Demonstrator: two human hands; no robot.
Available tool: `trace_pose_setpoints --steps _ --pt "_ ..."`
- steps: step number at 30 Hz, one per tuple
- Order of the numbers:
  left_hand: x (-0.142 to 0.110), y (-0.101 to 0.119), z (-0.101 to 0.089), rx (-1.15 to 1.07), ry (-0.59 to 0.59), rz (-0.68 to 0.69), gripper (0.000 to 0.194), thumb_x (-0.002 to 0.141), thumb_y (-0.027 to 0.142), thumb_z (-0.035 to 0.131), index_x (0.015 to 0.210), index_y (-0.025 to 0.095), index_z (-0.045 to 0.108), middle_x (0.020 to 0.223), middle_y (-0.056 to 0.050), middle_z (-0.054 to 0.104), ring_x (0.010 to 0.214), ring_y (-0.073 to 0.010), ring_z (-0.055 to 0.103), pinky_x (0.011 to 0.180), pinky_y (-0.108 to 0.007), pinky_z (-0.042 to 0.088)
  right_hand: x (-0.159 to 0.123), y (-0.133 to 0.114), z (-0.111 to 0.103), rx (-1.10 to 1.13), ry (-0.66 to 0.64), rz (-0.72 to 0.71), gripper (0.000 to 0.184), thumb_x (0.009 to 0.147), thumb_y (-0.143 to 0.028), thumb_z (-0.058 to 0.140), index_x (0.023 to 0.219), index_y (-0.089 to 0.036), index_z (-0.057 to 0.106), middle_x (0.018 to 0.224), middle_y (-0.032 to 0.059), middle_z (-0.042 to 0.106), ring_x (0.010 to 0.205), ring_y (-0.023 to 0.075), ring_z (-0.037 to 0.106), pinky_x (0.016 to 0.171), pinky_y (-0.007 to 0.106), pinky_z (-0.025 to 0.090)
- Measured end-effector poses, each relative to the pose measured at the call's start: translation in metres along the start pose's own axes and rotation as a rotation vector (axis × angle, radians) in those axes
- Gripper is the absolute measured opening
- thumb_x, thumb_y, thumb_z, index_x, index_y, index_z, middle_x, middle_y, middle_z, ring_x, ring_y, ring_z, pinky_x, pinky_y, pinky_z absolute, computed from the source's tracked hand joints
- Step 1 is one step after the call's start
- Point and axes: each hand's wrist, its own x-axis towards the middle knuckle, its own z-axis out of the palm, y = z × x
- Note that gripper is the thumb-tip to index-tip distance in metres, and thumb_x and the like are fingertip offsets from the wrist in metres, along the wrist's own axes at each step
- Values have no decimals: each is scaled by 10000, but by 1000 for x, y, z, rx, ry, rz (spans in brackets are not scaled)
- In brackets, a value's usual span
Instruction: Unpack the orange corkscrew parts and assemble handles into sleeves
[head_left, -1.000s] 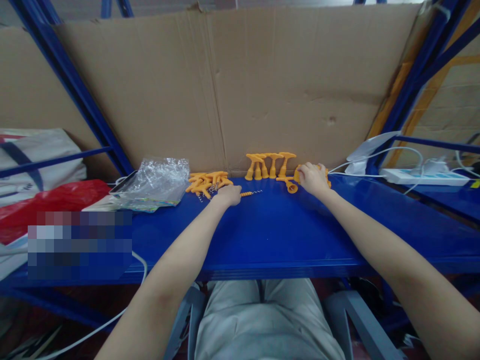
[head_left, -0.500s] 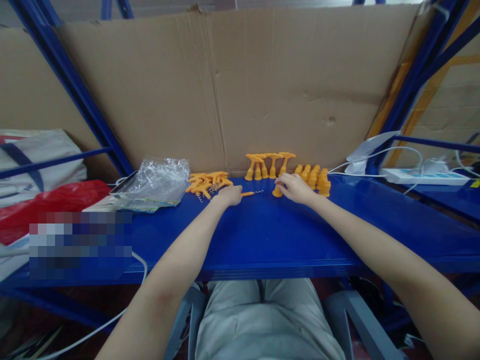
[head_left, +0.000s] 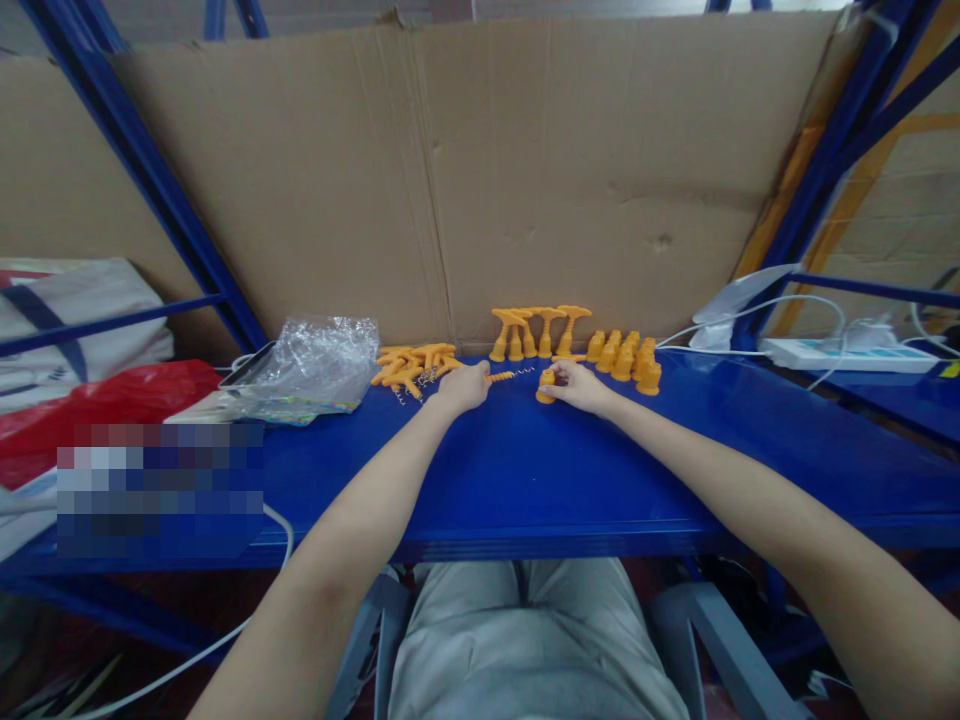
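My left hand (head_left: 466, 385) is closed around the handle of an orange corkscrew (head_left: 500, 377), whose threaded shaft and metal spiral point right. In my right hand (head_left: 583, 388) is a small orange bell-shaped corkscrew base (head_left: 547, 388), gripped between thumb and fingers just above the tabletop or on it; I cannot tell which. The spiral's tip and the base are a short gap apart. Left of my left hand lies a pile of orange corkscrews (head_left: 409, 365) with metal spirals. Behind my right hand an orange piece (head_left: 570, 357) partly shows.
Several assembled orange corkscrews (head_left: 531, 335) stand against the cardboard wall (head_left: 600, 160). Rows of orange bases (head_left: 624, 355) stand to the right. Clear plastic bags (head_left: 315, 365) and a red bag (head_left: 127, 400) lie left. A white power strip (head_left: 847, 353) sits right on the blue table (head_left: 525, 480).
My right hand has moved slightly left and nearer to me with the base. My left hand has shifted a little to the right with the corkscrew.
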Motion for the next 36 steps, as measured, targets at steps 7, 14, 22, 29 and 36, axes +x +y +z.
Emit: trace_pose_setpoints --steps 7,14,22,29,36 --pt "-3 3 -4 -14 44 -17 353 978 309 408 1294 217 535 1134 -151 724 1083 -318 682 833 -381 518 -10 -18 -10 -454 95 -71 161 799 -293 696 900 -210 603 906 66 722 858 235 692 765 343 524" --pt "-5 6 -7 -14 51 6 371 982 307 406 1326 220 515 1153 -144 718 1098 -316 675 855 -392 521 -13 -24 -11 -589 121 -150 254 894 -336 626 1093 -187 681 1098 126 733 1028 291 683 875 401 525" --pt "-5 6 -5 -44 82 46 344 989 290 407 1306 208 511 1168 -136 710 1119 -298 663 898 -395 511 -12 -20 -13 -604 131 -203 302 894 -325 640 1152 -184 713 1114 139 716 1054 303 657 944 446 503" --pt "-3 7 0 -209 235 256 270 962 255 447 1211 218 545 1250 -104 642 1114 -236 645 937 -348 499 -12 -15 -12 -469 78 -271 330 915 -348 612 1201 -214 705 1117 122 696 1017 279 668 910 420 532" --pt "4 5 8 -371 344 316 197 896 278 589 1075 196 582 1007 -68 710 938 -221 680 805 -304 492 -7 -9 -17 -312 56 -321 307 905 -336 617 1153 -173 696 1118 135 697 1059 280 657 981 457 500"
